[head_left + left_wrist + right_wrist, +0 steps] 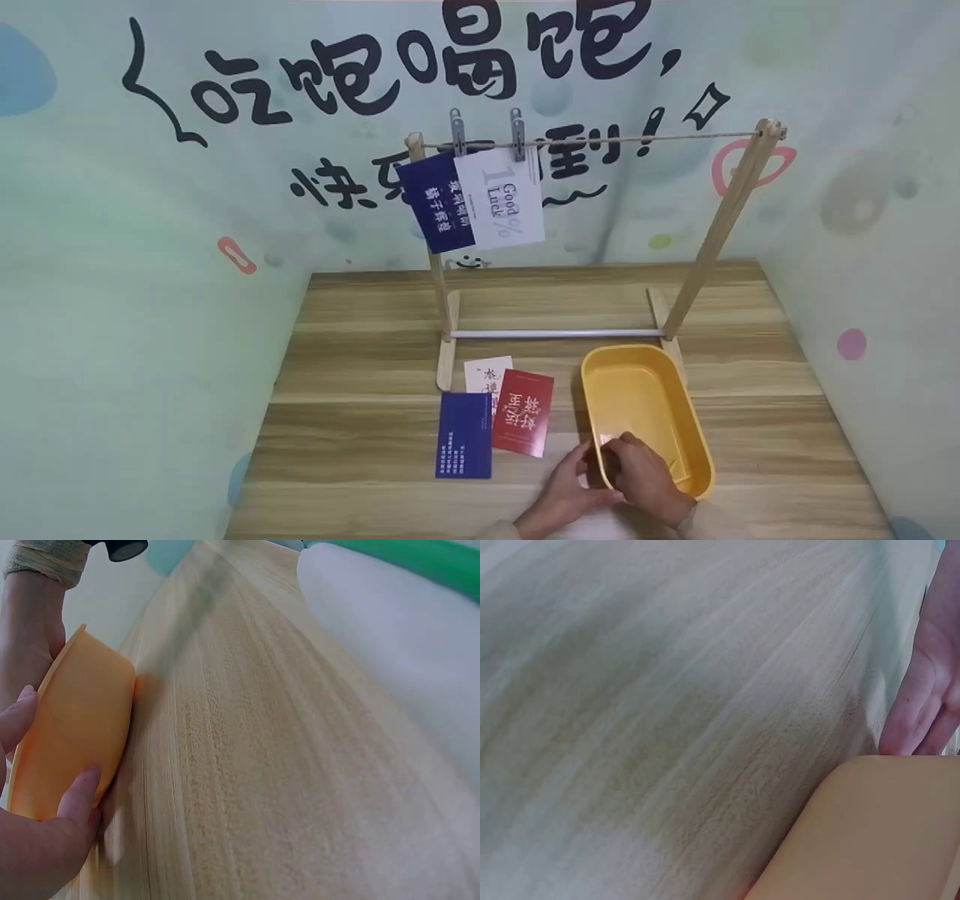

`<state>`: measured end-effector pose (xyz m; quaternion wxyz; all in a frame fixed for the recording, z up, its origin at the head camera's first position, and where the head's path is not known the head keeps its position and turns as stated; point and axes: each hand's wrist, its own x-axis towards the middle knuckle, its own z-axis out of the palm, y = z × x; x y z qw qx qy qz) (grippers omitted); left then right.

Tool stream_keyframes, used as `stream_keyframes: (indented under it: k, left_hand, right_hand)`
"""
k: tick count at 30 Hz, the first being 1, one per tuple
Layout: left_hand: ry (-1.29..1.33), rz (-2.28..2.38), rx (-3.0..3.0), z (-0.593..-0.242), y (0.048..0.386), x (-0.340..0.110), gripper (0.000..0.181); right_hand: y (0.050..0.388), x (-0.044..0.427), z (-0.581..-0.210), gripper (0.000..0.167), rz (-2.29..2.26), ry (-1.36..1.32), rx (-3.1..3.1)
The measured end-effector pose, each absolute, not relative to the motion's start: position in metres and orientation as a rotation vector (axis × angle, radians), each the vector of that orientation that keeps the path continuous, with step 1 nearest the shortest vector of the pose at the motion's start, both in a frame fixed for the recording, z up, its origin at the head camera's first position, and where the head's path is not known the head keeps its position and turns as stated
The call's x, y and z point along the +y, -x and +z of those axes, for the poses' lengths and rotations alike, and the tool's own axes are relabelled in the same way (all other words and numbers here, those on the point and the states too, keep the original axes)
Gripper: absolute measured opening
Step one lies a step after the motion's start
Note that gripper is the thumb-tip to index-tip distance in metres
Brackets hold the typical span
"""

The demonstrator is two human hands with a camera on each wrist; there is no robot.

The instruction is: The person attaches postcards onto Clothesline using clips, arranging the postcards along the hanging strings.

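Note:
A yellow plastic tray (694, 420) stands on the table at the lower right. My left hand (566, 484) holds its near left corner; in the left wrist view the thumb (81, 795) presses the outer wall. My right hand (645, 476) reaches down inside the tray, fingers bent. Its fingertips are hidden, so whether they pinch anything does not show. A pale flat edge (619, 438) peeks out by the knuckles, and a small yellowish outline (679, 472) lies in the tray, too faint to name. In the right wrist view, the tray wall (870, 832) fills the lower right.
Behind stands a wooden frame (716, 232) with a cord strung across its top. Two grey clips (517, 135) hang a blue card (439, 214) and a white card (499, 217) there. On the table lie a blue card (465, 420), a red card (526, 405) and a white card (484, 371).

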<state>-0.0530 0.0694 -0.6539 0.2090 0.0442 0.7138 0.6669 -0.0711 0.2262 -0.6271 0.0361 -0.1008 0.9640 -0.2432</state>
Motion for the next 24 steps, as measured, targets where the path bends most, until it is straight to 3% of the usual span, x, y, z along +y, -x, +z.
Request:
stream_keyframes:
  k: [16,24]
  left_hand:
    - [-0.074,1.816,2.039,-0.6523,0.0492,0.0726,0.083]
    - [-0.088,1.847,2.014,-0.6523,0.0479,0.0714,0.084]
  right_hand:
    - [0.0698,0.2298,-0.6258,0.023,-0.765,0.494,2.957]
    - [0.0695,0.2312,-0.6230,0.027,-0.830,0.404,2.906]
